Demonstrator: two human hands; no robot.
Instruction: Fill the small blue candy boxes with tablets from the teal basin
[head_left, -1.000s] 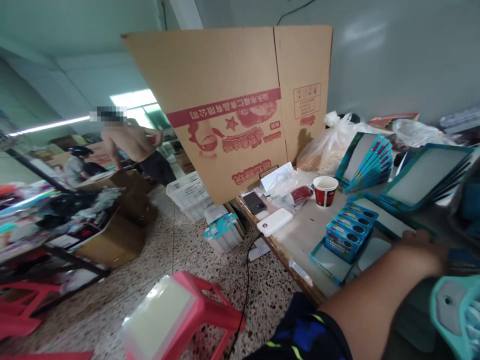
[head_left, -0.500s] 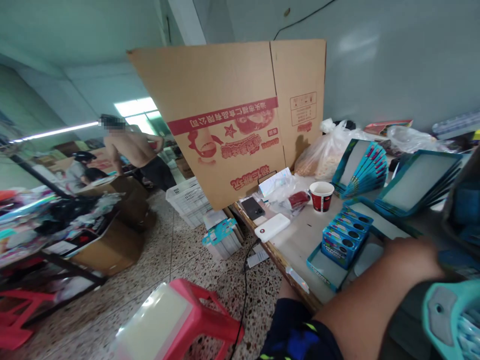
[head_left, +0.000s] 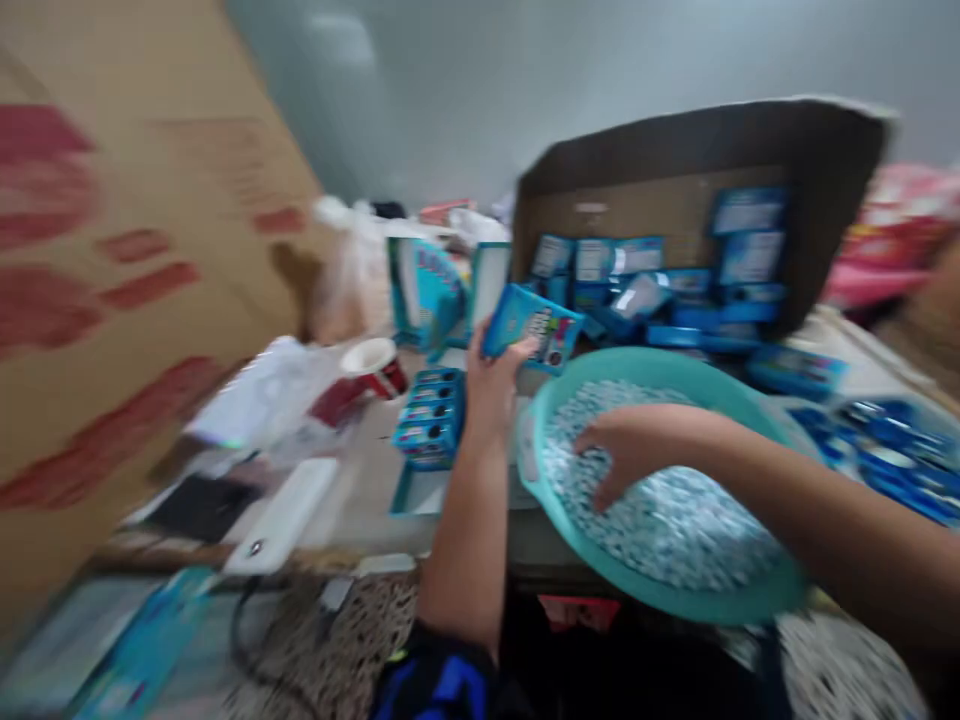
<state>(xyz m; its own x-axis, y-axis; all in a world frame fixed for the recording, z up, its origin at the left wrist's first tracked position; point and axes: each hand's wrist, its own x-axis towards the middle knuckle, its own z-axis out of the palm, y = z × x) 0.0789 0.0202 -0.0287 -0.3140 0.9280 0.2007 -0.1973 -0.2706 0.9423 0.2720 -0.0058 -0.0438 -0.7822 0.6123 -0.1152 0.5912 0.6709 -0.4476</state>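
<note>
**Teal plastic basin [head_left: 660,365] of pale-blue loose pieces [head_left: 667,520], with both hands at it**

Left hand [head_left: 495,385]: fingers clamped on a blue printed packet [head_left: 531,330], held just above the basin's rim. Right hand [head_left: 637,450]: lowered into the basin, fingers spread apart among the pieces. Behind the basin, an open carton [head_left: 697,140] is lined with blue packets [head_left: 637,270]; more blue packets [head_left: 862,460] lie to its right. The basin is seen well filled; how many packets have been dealt with cannot be told.
</note>
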